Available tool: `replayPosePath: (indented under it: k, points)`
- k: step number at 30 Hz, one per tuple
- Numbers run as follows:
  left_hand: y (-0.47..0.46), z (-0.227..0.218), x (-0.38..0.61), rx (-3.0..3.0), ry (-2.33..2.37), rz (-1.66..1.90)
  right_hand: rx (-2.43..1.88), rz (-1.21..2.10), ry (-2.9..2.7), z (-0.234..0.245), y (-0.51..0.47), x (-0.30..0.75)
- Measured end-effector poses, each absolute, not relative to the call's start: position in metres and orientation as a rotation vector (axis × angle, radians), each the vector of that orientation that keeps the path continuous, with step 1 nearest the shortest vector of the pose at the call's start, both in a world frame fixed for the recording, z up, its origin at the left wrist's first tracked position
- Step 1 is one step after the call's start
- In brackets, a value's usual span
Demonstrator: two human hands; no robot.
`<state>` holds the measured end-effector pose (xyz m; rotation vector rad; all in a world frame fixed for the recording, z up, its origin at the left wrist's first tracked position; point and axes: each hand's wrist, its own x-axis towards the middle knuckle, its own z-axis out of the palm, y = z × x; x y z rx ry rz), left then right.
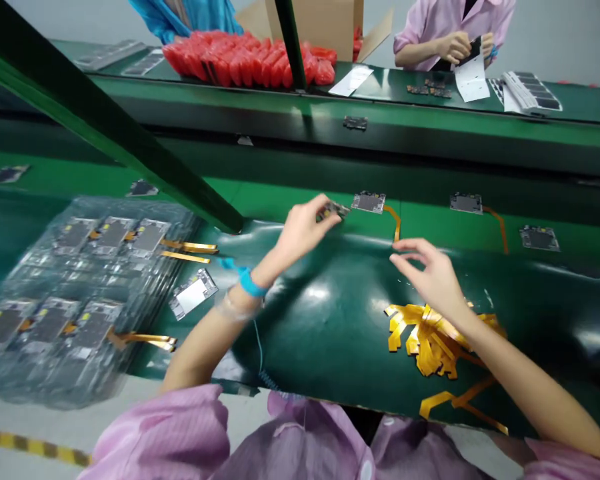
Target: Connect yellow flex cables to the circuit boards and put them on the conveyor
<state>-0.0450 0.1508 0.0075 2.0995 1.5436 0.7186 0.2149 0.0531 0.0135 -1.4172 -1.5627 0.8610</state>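
Note:
My left hand [305, 227] is closed on a small circuit board [334, 211], pinched between thumb and fingers above the green belt's near edge. Just beyond it lies another circuit board [369, 201] with an orange flex cable [397, 223] running from its right side. My right hand [427, 273] hovers by the free end of that cable, thumb and forefinger slightly apart, with nothing visible between them. Below this hand is a pile of orange flex cables [425, 337]. A board with a white label [193, 295] rests on the mat near my left forearm.
Stacked clear trays [145, 293] at left hold boards with flex cables. A green post [180, 180] slants across the left side. More boards [466, 203] sit on the belt [280, 200]. Across it are red bags [245, 60] and two people; one handles a board and white sheet.

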Motion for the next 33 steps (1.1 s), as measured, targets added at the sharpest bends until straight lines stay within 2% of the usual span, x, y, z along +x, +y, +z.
replayPosePath:
  k: [2, 4, 9, 13, 17, 21, 28, 33]
  points:
    - [0.098, 0.014, -0.022, 1.91, 1.3, 0.808, -1.332, 0.808, -1.625, 0.021, 0.024, 0.207]
    - [0.05, 0.015, -0.005, 1.734, 1.16, 0.703, -1.291, 0.751, -1.688, 0.024, 0.005, 0.203]
    - [-0.009, 0.012, 0.005, 1.519, 1.177, 0.613, -1.307, 0.858, -1.742, 0.018, -0.02, 0.208]
    - [-0.018, 0.01, 0.007, 1.514, 1.211, 0.558, -1.347, 0.873, -1.789, 0.01, -0.034, 0.207]
    - [-0.015, 0.007, 0.011, 1.38, 1.149, 0.527, -1.333, 0.728, -1.86, 0.009, -0.045, 0.208]
    - [0.001, 0.001, 0.002, 1.28, 1.156, 0.651, -1.386, 0.663, -1.833, 0.009, -0.049, 0.228]
    - [0.017, 0.005, -0.013, 1.146, 1.194, 0.661, -1.121, 0.842, -2.623, -0.012, -0.037, 0.247]
    - [0.009, 0.002, -0.009, 1.202, 1.15, 0.571, -1.15, 0.859, -2.795, -0.013, -0.019, 0.238]
